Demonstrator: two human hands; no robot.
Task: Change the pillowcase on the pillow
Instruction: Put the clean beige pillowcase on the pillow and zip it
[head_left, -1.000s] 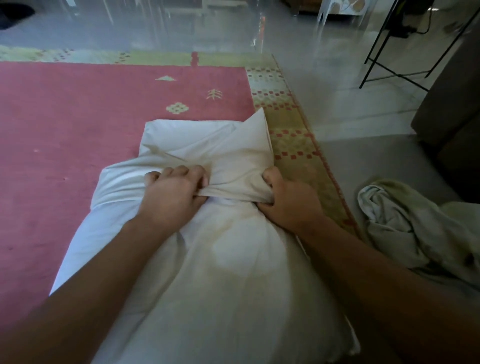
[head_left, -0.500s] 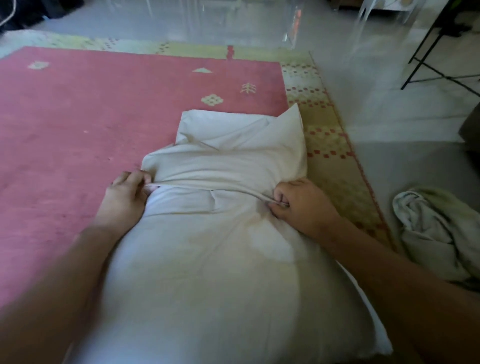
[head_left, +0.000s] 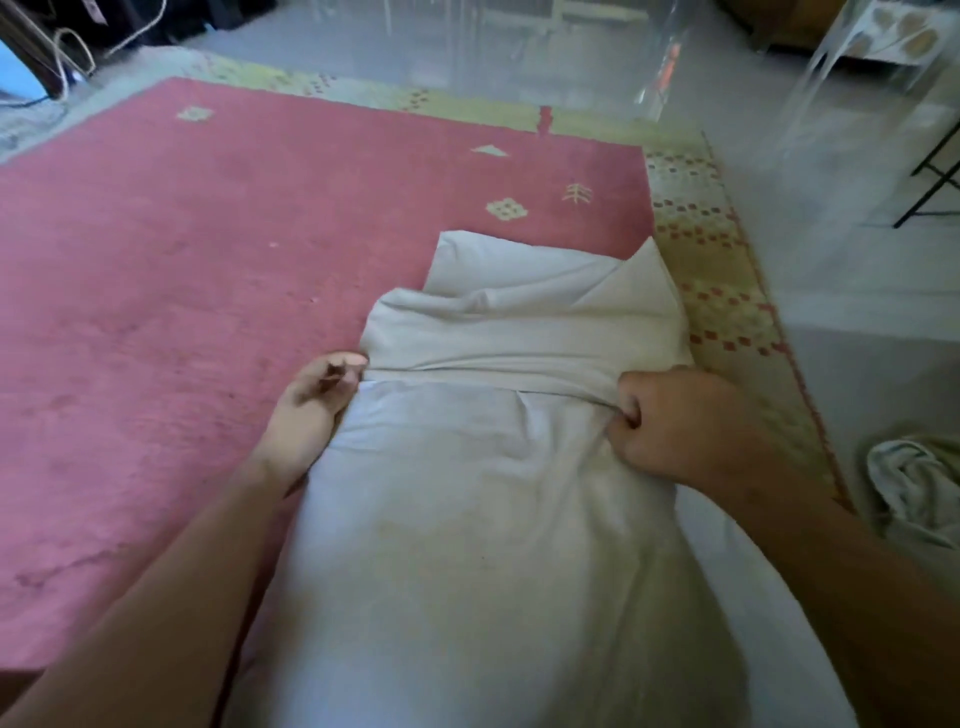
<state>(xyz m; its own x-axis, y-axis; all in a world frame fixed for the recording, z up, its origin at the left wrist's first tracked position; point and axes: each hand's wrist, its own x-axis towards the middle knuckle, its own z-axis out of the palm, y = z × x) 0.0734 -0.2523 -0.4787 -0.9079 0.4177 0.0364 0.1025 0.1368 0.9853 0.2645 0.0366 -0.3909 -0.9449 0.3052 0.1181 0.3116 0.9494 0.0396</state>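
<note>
A white pillow (head_left: 483, 545) lies lengthwise on the rug, its near end towards me. A cream pillowcase (head_left: 524, 332) covers its far end, with the open hem bunched across the pillow's middle. My right hand (head_left: 680, 421) is fisted on the right side of that hem. My left hand (head_left: 317, 400) sits at the hem's left corner, palm turned up, thumb and fingers pinching the edge where it meets the pillow's side. The far end of the pillow is hidden inside the case.
The pillow rests on a pink rug (head_left: 208, 291) with a yellow patterned border (head_left: 727, 291). A crumpled pale cloth (head_left: 914, 488) lies on the grey floor at right. Black metal legs (head_left: 930, 176) and clear furniture stand beyond the rug.
My hands moved apart from the middle of the pillow to the two sides of the hem. The pillowcase hem now stretches flat across the pillow instead of being bunched at the centre.
</note>
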